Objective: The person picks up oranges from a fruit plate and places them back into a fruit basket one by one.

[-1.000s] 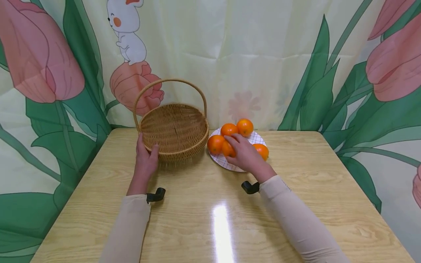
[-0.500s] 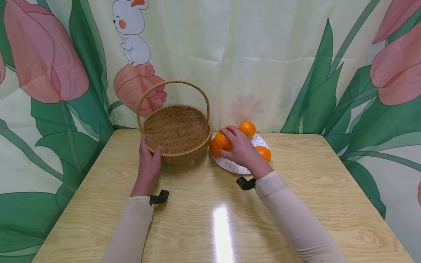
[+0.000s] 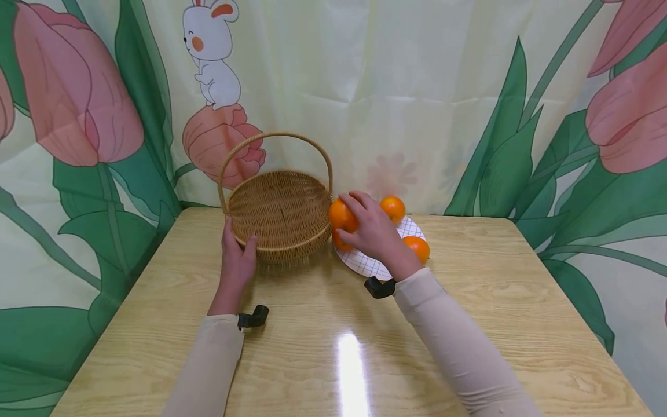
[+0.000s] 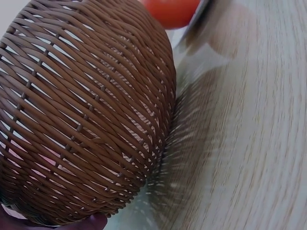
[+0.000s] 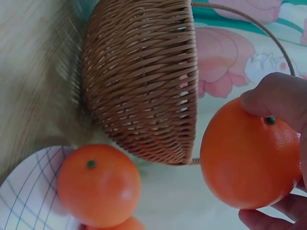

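Observation:
My left hand (image 3: 238,263) grips the near left rim of an oval wicker basket (image 3: 278,211), its thumb over the rim. The basket holds nothing visible and has a tall arched handle. In my right hand (image 3: 377,234) is an orange (image 5: 249,158), pinched between thumb and fingers and raised beside the basket's right rim. Below it, another orange (image 5: 98,184) sits on a white checked plate (image 3: 365,265). Two more oranges show there, a back orange (image 3: 392,208) and a right-hand orange (image 3: 416,249). The right hand hides part of the plate.
The pale wooden table (image 3: 292,347) has a bright reflection at its front middle. Behind it hangs a curtain (image 3: 417,116) printed with tulips and a rabbit, close to the table's back edge. The plate stands right next to the basket.
My right hand has taken an orange from the plate, lifted it and moved it left toward the basket's rim. My left hand keeps its hold on the basket. The head view has shifted slightly.

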### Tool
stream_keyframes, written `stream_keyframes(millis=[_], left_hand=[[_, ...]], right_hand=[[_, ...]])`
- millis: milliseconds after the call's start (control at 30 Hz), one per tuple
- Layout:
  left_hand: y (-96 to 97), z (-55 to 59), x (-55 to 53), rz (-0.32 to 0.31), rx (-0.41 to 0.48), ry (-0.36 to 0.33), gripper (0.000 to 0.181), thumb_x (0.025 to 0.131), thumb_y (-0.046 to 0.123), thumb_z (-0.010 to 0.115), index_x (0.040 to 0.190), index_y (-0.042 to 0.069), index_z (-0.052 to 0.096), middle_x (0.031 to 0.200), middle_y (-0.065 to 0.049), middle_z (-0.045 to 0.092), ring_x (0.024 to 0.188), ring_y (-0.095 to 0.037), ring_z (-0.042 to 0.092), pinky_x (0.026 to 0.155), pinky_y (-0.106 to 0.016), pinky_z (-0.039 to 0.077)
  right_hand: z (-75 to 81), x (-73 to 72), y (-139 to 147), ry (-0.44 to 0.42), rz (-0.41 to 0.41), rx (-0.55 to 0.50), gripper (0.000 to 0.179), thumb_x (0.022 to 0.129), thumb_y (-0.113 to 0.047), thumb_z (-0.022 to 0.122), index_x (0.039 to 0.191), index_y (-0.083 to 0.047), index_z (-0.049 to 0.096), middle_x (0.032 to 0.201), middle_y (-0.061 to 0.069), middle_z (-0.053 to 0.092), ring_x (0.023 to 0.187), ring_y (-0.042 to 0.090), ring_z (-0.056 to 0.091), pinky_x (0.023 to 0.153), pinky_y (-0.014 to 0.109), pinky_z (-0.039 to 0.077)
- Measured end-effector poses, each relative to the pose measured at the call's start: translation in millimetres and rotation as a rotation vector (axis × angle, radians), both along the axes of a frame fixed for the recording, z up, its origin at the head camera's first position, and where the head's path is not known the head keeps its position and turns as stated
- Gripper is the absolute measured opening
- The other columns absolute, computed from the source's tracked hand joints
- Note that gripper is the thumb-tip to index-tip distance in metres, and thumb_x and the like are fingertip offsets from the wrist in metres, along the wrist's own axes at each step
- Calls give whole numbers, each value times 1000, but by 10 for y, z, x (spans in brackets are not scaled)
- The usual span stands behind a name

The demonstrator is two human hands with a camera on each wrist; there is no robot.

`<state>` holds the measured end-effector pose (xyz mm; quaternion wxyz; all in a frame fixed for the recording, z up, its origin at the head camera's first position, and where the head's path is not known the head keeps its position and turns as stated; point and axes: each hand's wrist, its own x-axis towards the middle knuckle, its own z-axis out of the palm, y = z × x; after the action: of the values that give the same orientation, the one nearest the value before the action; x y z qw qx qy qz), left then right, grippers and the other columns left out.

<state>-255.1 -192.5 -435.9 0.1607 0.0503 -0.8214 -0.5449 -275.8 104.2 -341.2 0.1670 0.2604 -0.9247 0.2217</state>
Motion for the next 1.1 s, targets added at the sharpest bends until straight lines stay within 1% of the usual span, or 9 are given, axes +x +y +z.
stream_keyframes(millis=[133,233,500,733,1100], left_hand=[[-8,-9,-8,-8,16,16,76,99,33,47,157,24,-2,162,-12,4,147,-35,16,117,-53,19],[-7,-7,-13,-6,21,15,76,99,33,47,157,24,-1,162,-12,5,147,-35,17,117,-52,19],[-7,-22,-8,3,7,5,76,99,33,47,157,24,-1,162,-12,5,147,-36,16,117,-53,19],[-1,-26,-7,6,16,-7,75,99,33,46,157,26,-2,162,-13,5,147,-35,17,117,-52,20],[5,-17,10,8,7,1,76,99,33,47,157,27,-1,162,-13,6,146,-38,19,116,-54,22]], right_hand=[[31,-25,-69,30,9,-11,67,83,-29,72,143,-16,45,145,14,43,120,35,53,96,45,50],[56,-46,-123,48,15,-22,67,83,-29,72,144,-16,45,144,14,43,120,35,53,96,45,50],[80,-81,-265,41,31,-42,69,83,-31,72,145,-17,44,143,14,44,121,34,53,94,47,51],[60,-123,-392,-9,59,-72,70,84,-31,72,146,-18,43,145,12,43,126,32,50,97,47,49],[33,-186,-585,-124,69,-68,72,84,-34,73,148,-23,40,148,9,38,124,32,52,99,48,48]])
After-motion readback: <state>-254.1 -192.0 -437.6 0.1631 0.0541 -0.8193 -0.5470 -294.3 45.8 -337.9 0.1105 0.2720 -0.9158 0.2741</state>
